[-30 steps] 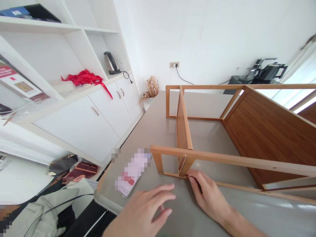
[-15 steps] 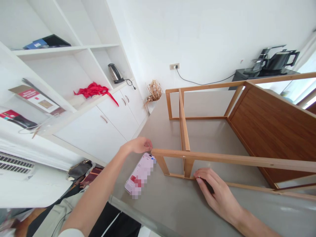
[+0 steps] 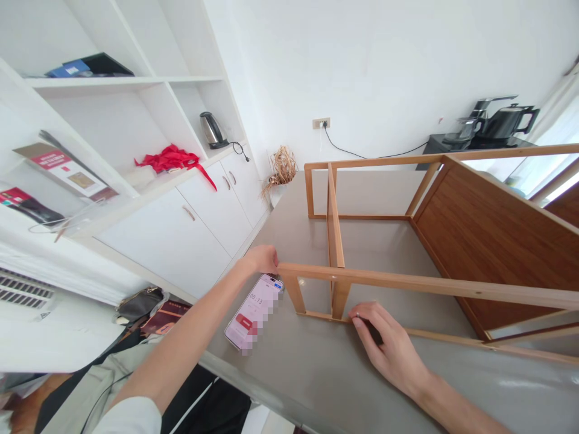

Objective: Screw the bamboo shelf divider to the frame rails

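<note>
A light-brown wooden frame point(image 3: 407, 286) of rails and crosspieces lies on its side on the grey tabletop point(image 3: 307, 361). My left hand point(image 3: 263, 259) is closed at the left end of its near upper rail, with the fingertips against the wood. Whatever those fingers hold is hidden. Beside the near lower rail, my right hand point(image 3: 384, 343) pinches a small shiny metal piece point(image 3: 357, 314) between thumb and forefinger; its exact kind is too small to tell. Below my left hand lies a phone point(image 3: 248, 313) showing a running timer, part of its screen pixelated.
A brown wooden panel point(image 3: 511, 241) is set in the frame's right part. White shelves point(image 3: 140, 81) stand at left, holding a kettle point(image 3: 212, 129) and red cloth point(image 3: 169, 158). A dried plant point(image 3: 283, 166) is by the far corner. Another kettle point(image 3: 509, 122) stands at back right.
My left hand's fingers have turned in against the rail end. The right hand keeps its pinch near the lower rail. The view has shifted slightly.
</note>
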